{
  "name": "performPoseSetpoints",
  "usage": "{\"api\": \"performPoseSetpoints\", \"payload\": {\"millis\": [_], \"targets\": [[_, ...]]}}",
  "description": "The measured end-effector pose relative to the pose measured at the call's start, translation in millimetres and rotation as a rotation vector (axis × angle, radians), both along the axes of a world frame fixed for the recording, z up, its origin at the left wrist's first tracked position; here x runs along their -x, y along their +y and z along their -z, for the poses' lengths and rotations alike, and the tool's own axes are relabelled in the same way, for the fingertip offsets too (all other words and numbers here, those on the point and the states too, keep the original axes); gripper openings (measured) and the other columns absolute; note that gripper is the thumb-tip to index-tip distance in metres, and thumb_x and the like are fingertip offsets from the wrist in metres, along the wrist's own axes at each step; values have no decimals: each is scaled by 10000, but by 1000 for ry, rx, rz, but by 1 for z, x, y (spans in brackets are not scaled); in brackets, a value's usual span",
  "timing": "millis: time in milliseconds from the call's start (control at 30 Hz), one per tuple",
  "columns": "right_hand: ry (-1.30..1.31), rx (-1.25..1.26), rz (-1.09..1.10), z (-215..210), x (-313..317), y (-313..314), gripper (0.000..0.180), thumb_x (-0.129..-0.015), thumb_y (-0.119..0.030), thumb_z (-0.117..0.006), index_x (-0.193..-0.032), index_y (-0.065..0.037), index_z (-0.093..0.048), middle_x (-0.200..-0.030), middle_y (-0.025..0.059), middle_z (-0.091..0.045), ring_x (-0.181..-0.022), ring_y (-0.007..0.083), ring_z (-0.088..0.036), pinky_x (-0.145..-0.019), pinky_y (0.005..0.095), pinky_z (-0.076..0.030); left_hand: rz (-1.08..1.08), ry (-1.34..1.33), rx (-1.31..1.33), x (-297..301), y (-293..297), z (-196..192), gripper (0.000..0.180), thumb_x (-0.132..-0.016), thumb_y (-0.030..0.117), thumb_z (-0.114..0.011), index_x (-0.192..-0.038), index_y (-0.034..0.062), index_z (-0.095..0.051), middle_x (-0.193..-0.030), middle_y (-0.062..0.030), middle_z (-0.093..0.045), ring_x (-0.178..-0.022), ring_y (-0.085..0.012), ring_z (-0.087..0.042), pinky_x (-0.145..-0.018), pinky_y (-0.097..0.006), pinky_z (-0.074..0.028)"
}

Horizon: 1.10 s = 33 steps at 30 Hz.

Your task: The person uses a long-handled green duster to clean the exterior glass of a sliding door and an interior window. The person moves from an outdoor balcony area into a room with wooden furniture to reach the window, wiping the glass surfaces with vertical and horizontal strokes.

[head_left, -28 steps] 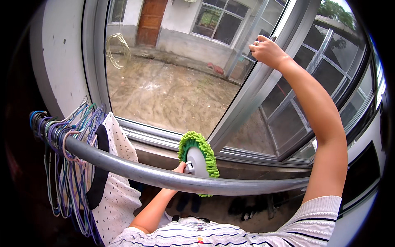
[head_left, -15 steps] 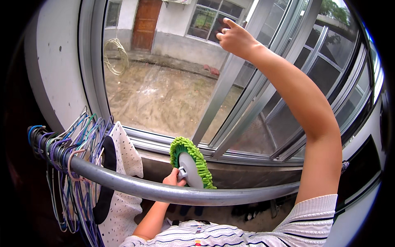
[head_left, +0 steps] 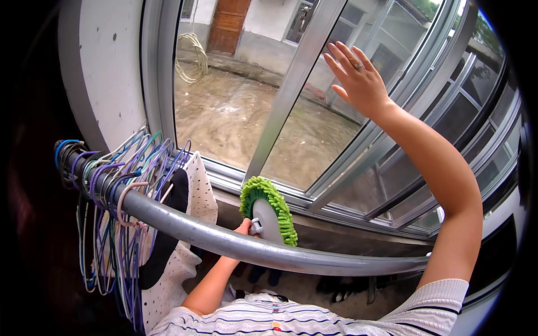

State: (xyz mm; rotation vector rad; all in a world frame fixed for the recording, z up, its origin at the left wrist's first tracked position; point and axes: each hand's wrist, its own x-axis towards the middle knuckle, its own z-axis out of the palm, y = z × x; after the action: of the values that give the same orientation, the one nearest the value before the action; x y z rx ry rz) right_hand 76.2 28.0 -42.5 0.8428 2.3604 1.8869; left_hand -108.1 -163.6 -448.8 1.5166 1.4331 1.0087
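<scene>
1. We've picked the grey clothes rail [head_left: 235, 243] as our landmark; it runs across the view from the left wall to the lower right, right in front of our chest.
2. Our left hand [head_left: 245, 227] is clenched on the handle of the green fluffy cleaning pad [head_left: 269, 210], just above the rail's middle; the pad stands on edge, its long axis roughly up-down and leaning right, its grey backing facing us.
3. Our right hand [head_left: 358, 78] is released, fingers spread, palm on or right at the sliding window pane [head_left: 314, 129], well above the rail; can't quite tell if it's touching.
4. So the left hand is the nearer one; the glass lies up and beyond the pad.
5. Left end of the rail is crowded with wire hangers [head_left: 120, 185] and a dotted garment [head_left: 185, 224]; the window sill [head_left: 336, 215] sits just past the pad; more room to the right.
</scene>
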Motion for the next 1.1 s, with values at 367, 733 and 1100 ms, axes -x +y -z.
{"api": "performPoseSetpoints", "payload": {"millis": [367, 733, 1100], "targets": [[145, 257, 170, 25, 18, 7, 745, -929, -501, -440, -1500, -141, -124, -1572, 63, 5, -1448, 172, 38, -1153, 470, 75, 2, -10, -40, 14, -2, 3, 359, -740, 230, -665, -1002, 55, -492, -827, -194, -629, -775, -372, -639, -690, -419, -492], [108, 182, 189, 22, 133, 23, 754, -921, -581, -376, -1497, -151, -147, -1572, 51, -41, -1447, 152, 2, -1151, 478, 82, -34, -53, -210, 13, -11, 37, 374, -756, 194, -727, -1069, 40, -592, -1031, -186, -617, -967, -376, -588, -802, -438, -461], [-192, 211, -218, -15, 157, 13, 746, -827, -489, -621, -1456, -325, -254, -1541, -27, -200, -1428, 167, -149, -1172, 453, -36, -17, -132, -223, 1, 3, 62, 223, -832, 166, -614, -925, 46, -450, -756, -55, -507, -729, -120, -474, -655, -313, -422]]}}
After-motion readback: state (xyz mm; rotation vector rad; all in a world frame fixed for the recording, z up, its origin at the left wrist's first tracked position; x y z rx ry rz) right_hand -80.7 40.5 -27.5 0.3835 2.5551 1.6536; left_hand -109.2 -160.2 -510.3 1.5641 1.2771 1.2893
